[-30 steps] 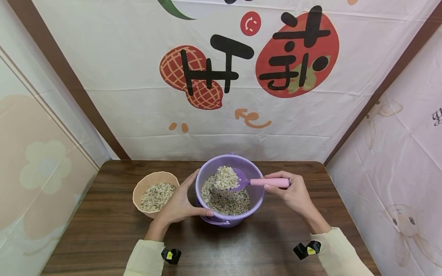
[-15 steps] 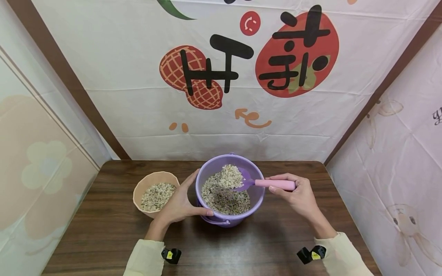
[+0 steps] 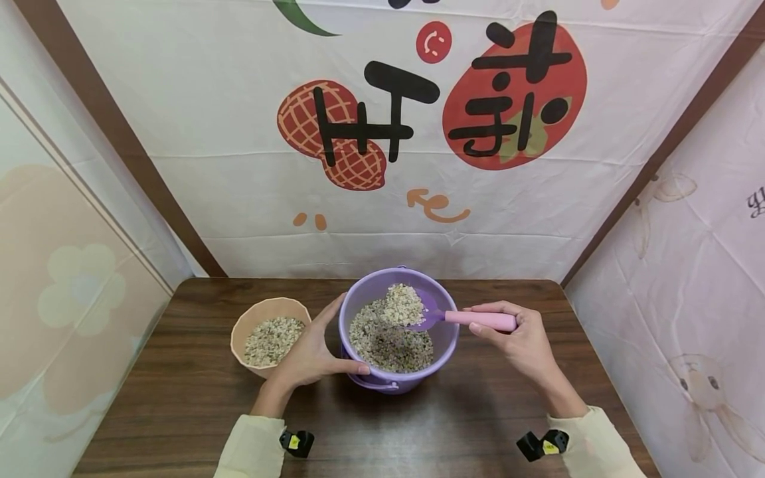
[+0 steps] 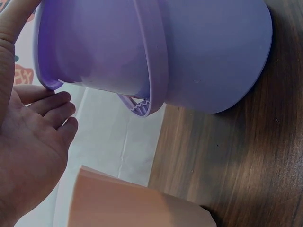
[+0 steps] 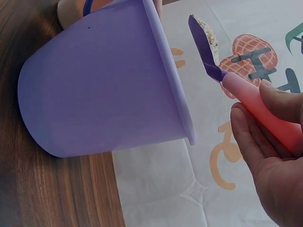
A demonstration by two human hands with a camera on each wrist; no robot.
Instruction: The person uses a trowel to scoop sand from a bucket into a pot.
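Note:
A purple bucket (image 3: 445, 355) holding mixed pale and dark grain stands on the table. My left hand (image 3: 307, 352) holds its left side, with the thumb at the near rim and the fingers reaching along the rim toward the back; the left wrist view shows the fingers loosely bent by the rim. My right hand (image 3: 522, 345) grips the pink handle of a purple scoop (image 5: 206, 49) between thumb and fingers. A heap of grain (image 3: 403, 305) fills the scoop, which is above the rim in the right wrist view and overlaps the bucket's opening in the head view.
A peach faceted bowl (image 3: 239, 325), also with grain in it, stands left of the bucket, partly behind my left hand. The bucket's handle (image 3: 373, 384) hangs down at its near side. Behind the brown wooden table (image 3: 179, 411) hangs a printed cloth (image 3: 508, 219).
My right hand and the loaded scoop have shifted a little to the right. The left hand, bucket and bowl have stayed in place.

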